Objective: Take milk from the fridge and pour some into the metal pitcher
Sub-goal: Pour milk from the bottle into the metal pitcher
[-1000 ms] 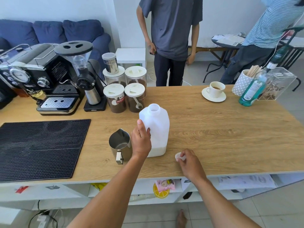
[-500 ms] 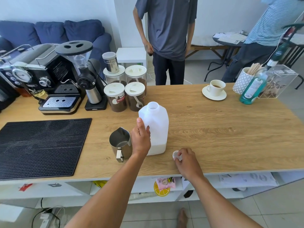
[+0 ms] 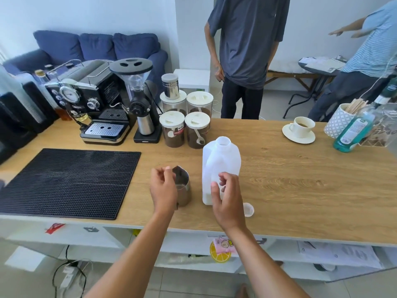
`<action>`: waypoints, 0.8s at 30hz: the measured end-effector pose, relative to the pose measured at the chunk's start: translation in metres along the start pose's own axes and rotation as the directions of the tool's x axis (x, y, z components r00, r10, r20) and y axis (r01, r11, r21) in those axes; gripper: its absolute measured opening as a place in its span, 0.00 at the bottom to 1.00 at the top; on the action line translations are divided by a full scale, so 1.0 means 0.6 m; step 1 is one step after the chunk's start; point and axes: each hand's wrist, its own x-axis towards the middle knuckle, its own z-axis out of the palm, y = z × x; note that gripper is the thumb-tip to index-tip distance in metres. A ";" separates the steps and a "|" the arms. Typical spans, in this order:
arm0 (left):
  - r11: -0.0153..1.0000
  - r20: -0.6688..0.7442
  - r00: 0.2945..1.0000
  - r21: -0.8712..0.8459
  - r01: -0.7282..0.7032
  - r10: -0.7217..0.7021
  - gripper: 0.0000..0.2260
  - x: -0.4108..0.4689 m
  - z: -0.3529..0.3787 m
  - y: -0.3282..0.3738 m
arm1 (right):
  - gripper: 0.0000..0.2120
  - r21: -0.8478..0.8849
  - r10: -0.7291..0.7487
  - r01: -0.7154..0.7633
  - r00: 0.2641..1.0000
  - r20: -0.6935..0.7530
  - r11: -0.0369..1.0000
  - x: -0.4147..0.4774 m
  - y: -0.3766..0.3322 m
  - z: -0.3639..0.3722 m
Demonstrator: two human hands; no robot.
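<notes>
A white plastic milk jug (image 3: 221,166) stands upright and uncapped on the wooden counter, with a little milk at its bottom. Its white cap (image 3: 248,209) lies on the counter to the jug's right. A metal pitcher (image 3: 183,186) stands just left of the jug. My left hand (image 3: 162,189) hovers over the pitcher's near side, fingers loosely curled, holding nothing. My right hand (image 3: 226,195) is in front of the jug's handle side with fingers apart, not closed on it.
A black rubber mat (image 3: 64,179) covers the counter's left. Behind stand an espresso machine (image 3: 94,108), a grinder (image 3: 139,104) and several coffee jars (image 3: 184,117). A cup on a saucer (image 3: 300,130) and a green bottle (image 3: 352,130) sit far right. Two people stand beyond the counter.
My left hand let go of the jug and moved left over the pitcher. My right hand left the cap on the counter and rose to the jug's front.
</notes>
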 end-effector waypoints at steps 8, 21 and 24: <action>0.981 0.061 0.988 0.141 0.134 -0.144 0.13 -0.014 -0.064 -0.096 | 0.16 0.193 0.271 -0.294 0.953 0.137 0.936 0.016 -0.045 0.047; 0.960 0.265 0.956 0.277 0.046 -0.122 0.20 -0.010 -0.041 -0.128 | 0.17 0.099 0.349 -0.362 0.929 0.126 0.927 0.098 -0.019 0.014; 0.960 0.288 0.953 0.280 0.013 -0.097 0.19 0.003 -0.045 -0.133 | 0.19 0.030 0.322 -0.330 0.934 0.155 0.943 0.109 -0.016 0.005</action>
